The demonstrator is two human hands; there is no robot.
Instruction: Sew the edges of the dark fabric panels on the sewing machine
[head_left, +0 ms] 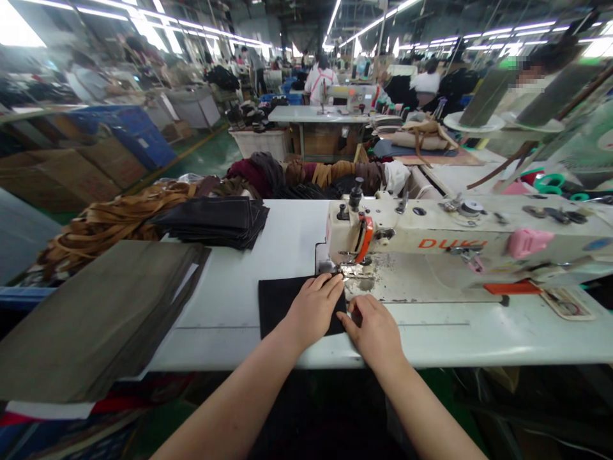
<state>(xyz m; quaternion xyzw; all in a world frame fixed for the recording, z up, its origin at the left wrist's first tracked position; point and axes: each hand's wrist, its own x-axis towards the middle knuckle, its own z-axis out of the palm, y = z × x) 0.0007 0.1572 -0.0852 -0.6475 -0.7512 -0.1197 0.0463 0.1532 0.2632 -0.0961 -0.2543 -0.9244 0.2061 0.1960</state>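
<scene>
The black piece (278,303) lies on the desk (225,300), directly under the left hand (310,312) and just left of the right hand (377,332). Its visible longer side runs across, left to right. The left hand is the nearer of the two: it rests flat on the piece's right part, fingers extended and gripping nothing. The right hand is half curled, its thumb at the piece's right edge; whether it pinches that edge, I cannot tell.

The left hand and forearm cover much of the piece. Just beyond the left fingertips is the metal presser foot (353,271) of the sewing machine (431,230); the needle is hard to make out, and so is whether the piece's far edge reaches under the foot.

Left of both hands is a grey-brown stack (96,313), cut off by the picture's edge; a black stack (211,220) lies farther beyond. Well past the hands, people are blurred.
</scene>
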